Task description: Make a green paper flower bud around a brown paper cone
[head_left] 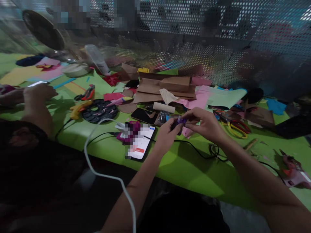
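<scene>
My left hand [167, 133] and my right hand [204, 123] meet over the middle of the green table. Between their pinched fingertips is a small, shiny purple piece [181, 120], partly hidden by the fingers; its kind cannot be made out. Just left of my left hand lies a phone [147, 142] with a lit screen. Beyond the hands are a pale cardboard tube [164, 107] and a small clear packet [162, 118]. Yellow-handled scissors [233, 130] lie to the right of my right hand.
A purple power strip [132, 127] with a white cable [97, 171], a yellow glue gun [79, 110] and a black round tray [100, 110] are to the left. Brown paper [167, 85] lies behind, pliers [290, 161] far right. A co-worker's arm [37, 106] rests at left.
</scene>
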{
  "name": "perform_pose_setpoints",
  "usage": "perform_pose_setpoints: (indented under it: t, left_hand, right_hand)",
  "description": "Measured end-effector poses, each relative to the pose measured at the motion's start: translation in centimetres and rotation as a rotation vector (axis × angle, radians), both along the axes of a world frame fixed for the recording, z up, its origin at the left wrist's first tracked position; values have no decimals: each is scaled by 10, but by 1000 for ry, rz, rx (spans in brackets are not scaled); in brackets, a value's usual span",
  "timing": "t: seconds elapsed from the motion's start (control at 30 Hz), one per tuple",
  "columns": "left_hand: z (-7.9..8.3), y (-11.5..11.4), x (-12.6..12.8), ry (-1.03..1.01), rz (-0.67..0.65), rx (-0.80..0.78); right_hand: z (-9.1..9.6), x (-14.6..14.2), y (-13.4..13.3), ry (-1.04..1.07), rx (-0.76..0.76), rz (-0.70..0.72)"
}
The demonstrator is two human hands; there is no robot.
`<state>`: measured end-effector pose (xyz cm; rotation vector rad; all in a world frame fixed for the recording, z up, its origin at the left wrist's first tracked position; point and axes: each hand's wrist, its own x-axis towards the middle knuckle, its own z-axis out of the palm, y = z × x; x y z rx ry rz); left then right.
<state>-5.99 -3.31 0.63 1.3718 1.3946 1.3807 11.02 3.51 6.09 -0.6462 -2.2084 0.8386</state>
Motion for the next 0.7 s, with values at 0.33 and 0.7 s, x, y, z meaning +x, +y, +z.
perform_pose_setpoints:
  t: [0.33, 0.7]
  left_hand:
    - [-14, 4, 4, -109, 43, -72]
    - [-9, -3, 2, -11, 77, -71]
  right_hand:
    - [-4, -1, 6, -76, 4, 0]
    - [0, -1, 1, -165, 10, 7]
